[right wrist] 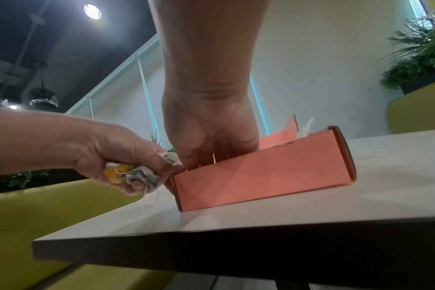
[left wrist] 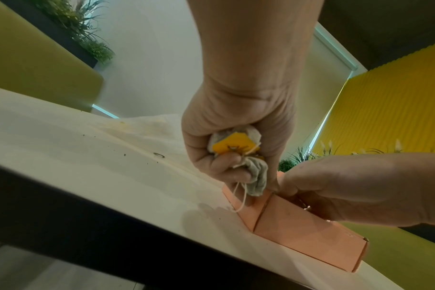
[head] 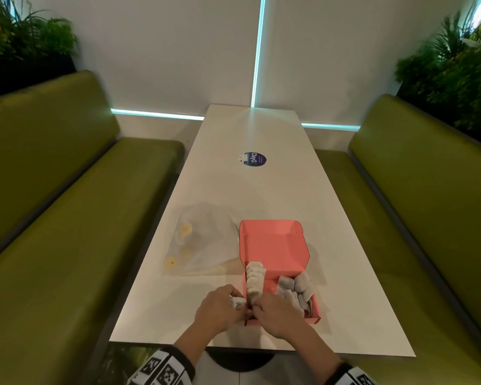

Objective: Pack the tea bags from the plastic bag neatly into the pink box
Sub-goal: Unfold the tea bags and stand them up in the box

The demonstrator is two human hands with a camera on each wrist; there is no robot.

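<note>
Tea bags (head: 257, 279) stand in a neat row along the left side inside the pink box (head: 272, 245), and more tea bags lie piled at the right side of it. The box sits open on the white table (head: 247, 190), near the edge closest to the person, with its lid tipped back toward 12 o'clock. The left hand (head: 220, 308) is at 9 o'clock from the box, just beside its near left corner. Its grip is curled tight around a small bunch of tea bags (left wrist: 238, 151) with yellow tags and loose white strings. The right hand (head: 278, 312) reaches down into the near end of the box, at 6 o'clock, with its fingers bent inside. I cannot tell if its grip pinches a tea bag or just presses on the row, because the box wall hides the fingertips. The plastic bag (head: 203, 243) lies flat on the table at 9 o'clock from the box lid, right beside it, with a few yellow tags showing inside. A round blue sticker (head: 256, 159) is on the table far off at 12 o'clock. Green benches (head: 67, 218) run along both sides.
</note>
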